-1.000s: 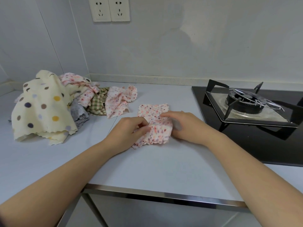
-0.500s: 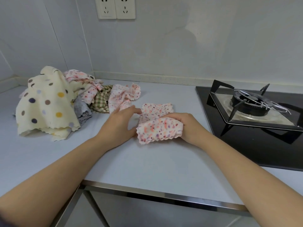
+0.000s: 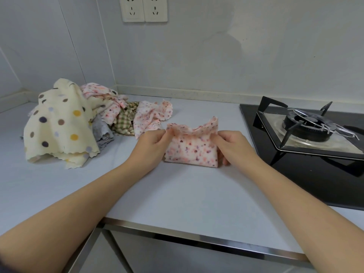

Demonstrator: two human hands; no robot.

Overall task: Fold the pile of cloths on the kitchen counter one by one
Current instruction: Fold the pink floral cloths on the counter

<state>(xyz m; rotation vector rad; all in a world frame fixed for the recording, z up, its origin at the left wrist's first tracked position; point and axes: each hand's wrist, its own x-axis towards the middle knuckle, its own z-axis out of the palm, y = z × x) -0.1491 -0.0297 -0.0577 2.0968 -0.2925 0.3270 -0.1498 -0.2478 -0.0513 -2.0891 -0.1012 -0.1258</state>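
Note:
A small pink flowered cloth (image 3: 192, 149), folded over, lies on the white counter (image 3: 177, 194) between my hands. My left hand (image 3: 150, 147) pinches its upper left corner and my right hand (image 3: 231, 147) pinches its upper right edge; the top layer stands up a little between them. To the left sits the pile of cloths (image 3: 82, 123): a cream polka-dot cloth (image 3: 59, 127) in front, a grey one, a green checked one and pink flowered ones (image 3: 151, 116) behind.
A black gas hob (image 3: 315, 146) with a metal pan support stands on the right, close to my right hand. The steel-trimmed front edge of the counter (image 3: 197, 236) runs below my forearms. The wall carries two sockets (image 3: 144, 8).
The cloth was folded over toward me. My left hand left the pile side and took the cloth's left corner; my right hand shifted to its right edge. The view moved closer.

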